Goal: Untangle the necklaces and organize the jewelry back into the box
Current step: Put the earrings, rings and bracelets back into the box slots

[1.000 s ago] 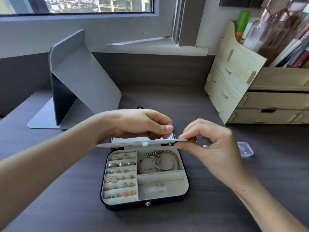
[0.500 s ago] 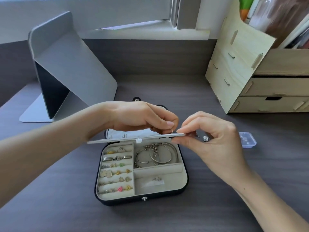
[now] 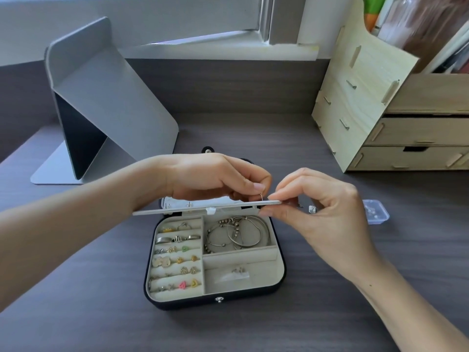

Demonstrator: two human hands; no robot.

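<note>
A black jewelry box (image 3: 279,285) lies open on the desk, its cream tray holding rings and earrings (image 3: 177,260) in rows at left and silver bangles (image 3: 238,233) at upper right. A thin white panel (image 3: 177,209) is held level above the box's back edge. My right hand (image 3: 322,214) pinches the panel's right end. My left hand (image 3: 213,179) hovers over the panel and pinches a small wire earring hook (image 3: 261,196) at the panel's edge. Small studs (image 3: 189,205) show on the lid lining behind.
A grey folded stand (image 3: 101,102) sits at back left. A wooden drawer organizer (image 3: 368,102) stands at right. A small clear plastic case (image 3: 375,214) lies on the desk right of my right hand, with a tiny silver piece (image 3: 311,209) beside it.
The view tilted down slightly. Both hands stayed on the panel, and my left fingers now show a small wire hook at the panel's edge.
</note>
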